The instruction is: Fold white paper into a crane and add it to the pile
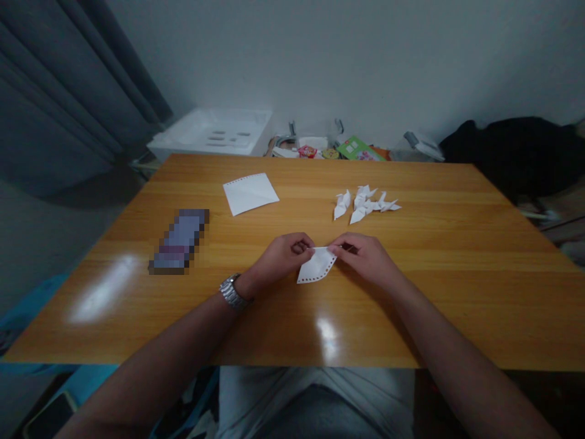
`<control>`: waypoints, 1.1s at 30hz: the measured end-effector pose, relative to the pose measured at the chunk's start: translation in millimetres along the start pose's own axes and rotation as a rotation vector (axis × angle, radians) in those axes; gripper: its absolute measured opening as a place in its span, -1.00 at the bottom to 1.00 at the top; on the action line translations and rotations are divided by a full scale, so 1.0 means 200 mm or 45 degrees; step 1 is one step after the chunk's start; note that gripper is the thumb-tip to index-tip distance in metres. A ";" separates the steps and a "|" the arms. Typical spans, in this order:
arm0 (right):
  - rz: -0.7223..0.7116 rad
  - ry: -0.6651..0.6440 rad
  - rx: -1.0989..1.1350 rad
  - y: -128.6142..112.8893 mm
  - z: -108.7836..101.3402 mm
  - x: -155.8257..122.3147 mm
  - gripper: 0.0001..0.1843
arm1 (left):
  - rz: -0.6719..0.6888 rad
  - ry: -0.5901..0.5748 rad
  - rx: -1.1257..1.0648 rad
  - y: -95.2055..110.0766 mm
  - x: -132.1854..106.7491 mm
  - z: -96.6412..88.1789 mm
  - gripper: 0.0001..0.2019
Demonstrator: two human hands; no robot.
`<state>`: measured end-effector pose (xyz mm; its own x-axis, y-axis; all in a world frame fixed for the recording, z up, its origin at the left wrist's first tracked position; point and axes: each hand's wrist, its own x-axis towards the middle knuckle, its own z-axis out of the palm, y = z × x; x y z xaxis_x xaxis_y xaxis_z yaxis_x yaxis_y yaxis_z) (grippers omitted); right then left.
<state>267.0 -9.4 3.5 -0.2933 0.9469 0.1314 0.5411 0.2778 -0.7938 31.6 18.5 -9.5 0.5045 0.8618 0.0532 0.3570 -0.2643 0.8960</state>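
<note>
Between my two hands is a small folded piece of white paper (pixel 316 266) with a row of punched holes along its lower and right edges. My left hand (pixel 286 256) pinches its upper left part, thumb on top. At its upper right corner, my right hand (pixel 361 251) grips it between thumb and curled fingers. Just beyond the right hand lie several white folded paper cranes (pixel 364 206), bunched together. A flat white sheet of paper (pixel 251 194) with holes along its far edge rests beyond my left hand.
A blurred-out phone-like object (pixel 180 242) lies on the left of the wooden table (pixel 448 244). Behind the table's far edge are a white foam tray (pixel 214 131), a green booklet (pixel 359 148) and other clutter. A dark cloth heap (pixel 512 152) sits at the far right.
</note>
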 end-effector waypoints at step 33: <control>0.172 -0.062 0.314 0.03 0.07 -0.01 -0.77 | -0.045 0.145 0.009 0.01 0.00 0.04 -0.91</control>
<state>259.2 -11.3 -10.2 -0.2725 0.9621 -0.0094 0.3717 0.0962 -0.9234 38.9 15.2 -12.1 0.3993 0.9140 0.0713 0.3789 -0.2354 0.8950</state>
